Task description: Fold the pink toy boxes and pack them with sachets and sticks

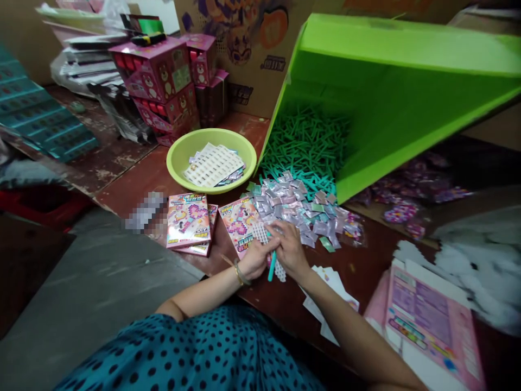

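The tipped green bin [391,103] crowds the far side of my table [354,266], spilling teal sticks [305,146] beside a heap of small packets [301,209]. Open room lies only at the near edge. My left hand [255,259] and right hand [290,247] close together on a white pegboard [262,233] and teal stick [272,266]; my fingertips are hidden.
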`<action>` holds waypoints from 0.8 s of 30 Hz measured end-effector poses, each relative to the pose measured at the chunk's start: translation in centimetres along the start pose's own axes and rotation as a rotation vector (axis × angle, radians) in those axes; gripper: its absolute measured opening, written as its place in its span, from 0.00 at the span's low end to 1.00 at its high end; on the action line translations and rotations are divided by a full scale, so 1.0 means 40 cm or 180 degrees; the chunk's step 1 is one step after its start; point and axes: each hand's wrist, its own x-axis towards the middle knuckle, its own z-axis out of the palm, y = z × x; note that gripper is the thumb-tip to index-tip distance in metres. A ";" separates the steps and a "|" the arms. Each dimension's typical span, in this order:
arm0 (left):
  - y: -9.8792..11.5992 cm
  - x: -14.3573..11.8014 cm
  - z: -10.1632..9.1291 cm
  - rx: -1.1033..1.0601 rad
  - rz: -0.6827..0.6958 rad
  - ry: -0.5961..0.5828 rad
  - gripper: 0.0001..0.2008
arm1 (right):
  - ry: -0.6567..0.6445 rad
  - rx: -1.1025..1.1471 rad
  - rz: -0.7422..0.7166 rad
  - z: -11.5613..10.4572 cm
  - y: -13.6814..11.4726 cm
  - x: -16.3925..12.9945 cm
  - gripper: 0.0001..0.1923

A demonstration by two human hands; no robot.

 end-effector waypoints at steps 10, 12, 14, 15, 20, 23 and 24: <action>-0.013 -0.088 -0.003 0.0317 0.0000 -0.0112 0.24 | 0.0828 0.0744 0.0991 0.059 -0.023 -0.118 0.27; -0.018 -0.094 -0.004 0.0293 -0.0178 -0.0231 0.27 | 0.0782 0.0505 0.0827 0.055 -0.024 -0.129 0.26; -0.022 -0.098 -0.008 0.0312 -0.0320 -0.0269 0.27 | 0.0659 0.0406 0.0741 0.032 -0.021 -0.137 0.27; -0.023 -0.099 -0.011 0.0337 -0.0404 -0.0294 0.25 | 0.0597 0.0366 0.0760 0.013 -0.017 -0.140 0.26; -0.031 -0.086 -0.019 0.0330 -0.0274 -0.0016 0.13 | 0.1668 0.0245 0.1382 -0.094 0.016 -0.137 0.20; -0.047 -0.067 -0.016 0.0352 0.0083 0.0121 0.10 | 0.2139 0.0714 0.1542 -0.072 0.001 -0.125 0.21; -0.052 -0.061 -0.014 0.0377 0.0147 0.0010 0.10 | 0.2051 0.0687 0.1520 -0.047 -0.017 -0.125 0.21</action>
